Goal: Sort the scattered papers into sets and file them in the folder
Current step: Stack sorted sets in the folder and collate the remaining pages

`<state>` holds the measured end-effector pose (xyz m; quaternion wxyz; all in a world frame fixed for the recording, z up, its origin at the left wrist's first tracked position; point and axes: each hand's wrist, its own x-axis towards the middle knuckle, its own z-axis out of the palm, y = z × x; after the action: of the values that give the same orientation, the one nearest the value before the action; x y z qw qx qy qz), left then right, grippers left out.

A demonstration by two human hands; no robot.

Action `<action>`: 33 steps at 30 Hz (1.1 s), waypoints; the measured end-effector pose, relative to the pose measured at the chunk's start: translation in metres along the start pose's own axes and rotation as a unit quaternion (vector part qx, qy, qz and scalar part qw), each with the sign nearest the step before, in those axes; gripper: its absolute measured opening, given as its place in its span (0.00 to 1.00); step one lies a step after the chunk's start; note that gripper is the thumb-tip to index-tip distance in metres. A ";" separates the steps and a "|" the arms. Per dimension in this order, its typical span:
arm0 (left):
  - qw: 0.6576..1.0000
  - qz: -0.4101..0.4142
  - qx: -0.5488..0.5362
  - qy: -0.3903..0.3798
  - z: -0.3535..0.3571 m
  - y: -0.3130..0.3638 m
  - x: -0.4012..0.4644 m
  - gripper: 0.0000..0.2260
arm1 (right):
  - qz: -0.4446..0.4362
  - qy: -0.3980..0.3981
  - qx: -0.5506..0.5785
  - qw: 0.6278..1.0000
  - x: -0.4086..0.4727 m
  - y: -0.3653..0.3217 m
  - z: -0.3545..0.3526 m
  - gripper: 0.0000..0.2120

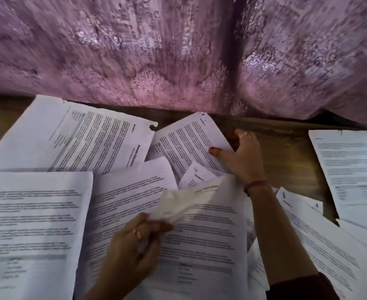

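The right hand [241, 156] reaches to the far side of the paper spread, its thumb pressed on top of a tilted printed sheet headed "Section 3" [191, 144] and its fingers curled past that sheet's right edge, so it pinches the page; a ring shows on one finger and a red thread bracelet [256, 185] circles the wrist. Nearer the camera, the left hand [132, 245] (also wearing a ring) grips the lower corner of a lifted, curling sheet [191, 200], fingers and thumb closed round the paper, which bows up and across toward the right wrist. Just beneath that raised page a small corner reading "Section 2" [197, 176] peeks out. Left of the "Section 3" sheet lies a large page turned sideways with a "Sample Education" heading [87, 137], and below that a flat text page [33, 215] fills the near left. More overlapping sheets lie under the right forearm [321, 241], and a separate page [353, 169] sits well to the right of the "Section 3" sheet. All rest on a wooden counter [286, 152], whose far edge meets a pink patterned cloth [156, 50]. The picture is blurred, so body text is unreadable.
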<state>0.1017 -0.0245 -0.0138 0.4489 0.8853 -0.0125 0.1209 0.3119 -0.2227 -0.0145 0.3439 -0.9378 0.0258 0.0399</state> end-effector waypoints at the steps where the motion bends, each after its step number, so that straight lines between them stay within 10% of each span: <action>1: 1.000 0.030 -0.002 -0.006 0.001 0.000 -0.002 0.12 | -0.003 -0.006 0.008 1.000 0.001 0.001 -0.002 0.37; 21: 0.992 0.108 -0.004 -0.066 -0.004 0.000 -0.037 0.09 | -0.062 -0.217 0.063 0.972 -0.053 0.025 -0.047 0.11; 33: 0.989 -0.128 -0.077 0.008 0.008 0.024 -0.025 0.13 | -0.148 -0.201 0.039 0.968 -0.052 0.010 -0.066 0.10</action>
<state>0.0757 -0.0475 -0.0048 0.5278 0.8413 0.0955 0.0676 0.2634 -0.2720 0.0335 0.3806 -0.8896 -0.1812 0.1758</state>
